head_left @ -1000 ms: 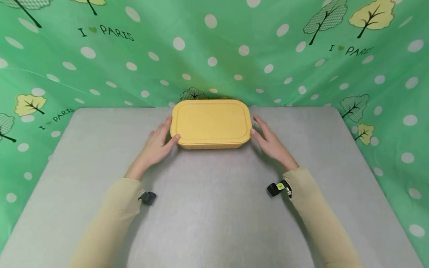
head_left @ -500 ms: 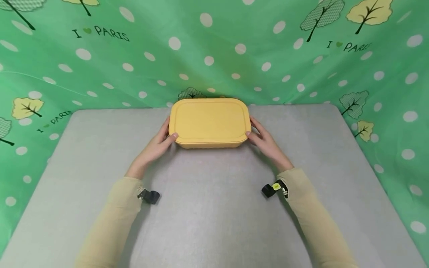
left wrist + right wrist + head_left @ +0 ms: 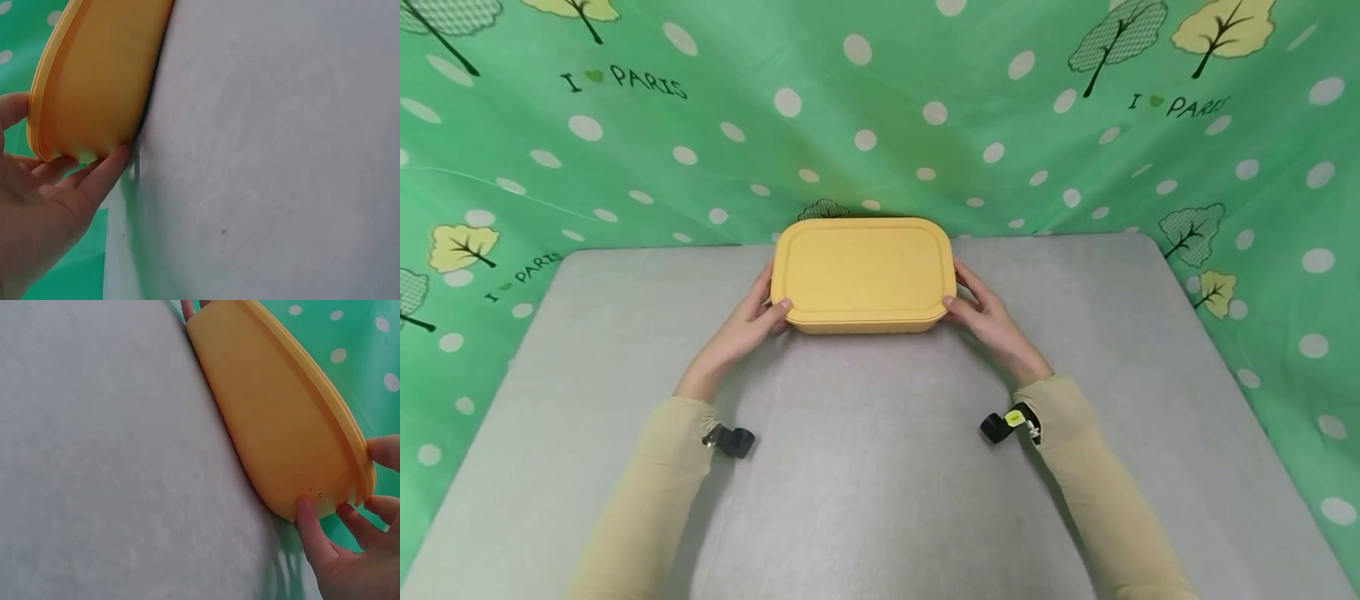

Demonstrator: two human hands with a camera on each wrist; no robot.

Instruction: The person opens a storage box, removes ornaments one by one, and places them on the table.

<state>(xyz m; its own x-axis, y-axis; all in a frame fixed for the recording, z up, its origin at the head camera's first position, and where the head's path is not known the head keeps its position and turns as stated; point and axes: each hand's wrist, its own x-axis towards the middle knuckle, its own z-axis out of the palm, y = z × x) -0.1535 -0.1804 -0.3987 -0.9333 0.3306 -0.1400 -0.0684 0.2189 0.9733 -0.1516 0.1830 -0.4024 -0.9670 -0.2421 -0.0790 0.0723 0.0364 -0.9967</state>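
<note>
A yellow rectangular lidded food container point(image 3: 865, 271) sits at the back of the table, lid on top. My left hand point(image 3: 741, 332) grips its left end, thumb on the lid's front corner. At the opposite end my right hand point(image 3: 992, 325) holds it the same way, thumb at the lid's edge. In the left wrist view, the fingers point(image 3: 107, 174) press against the container's end wall, near its base. The right wrist view shows the fingertips point(image 3: 306, 509) spread along the other end wall, with the thumb up at the lid rim.
A grey table point(image 3: 865, 467) spreads out in front of the container. Green dotted cloth point(image 3: 880, 108) with printed trees hangs right behind it and along both sides. Small black cameras point(image 3: 741, 442) are strapped to both wrists.
My right hand has moved in to the left, from beside the container to a grip on its right end. The left hand's fingers have drawn closer around the left end.
</note>
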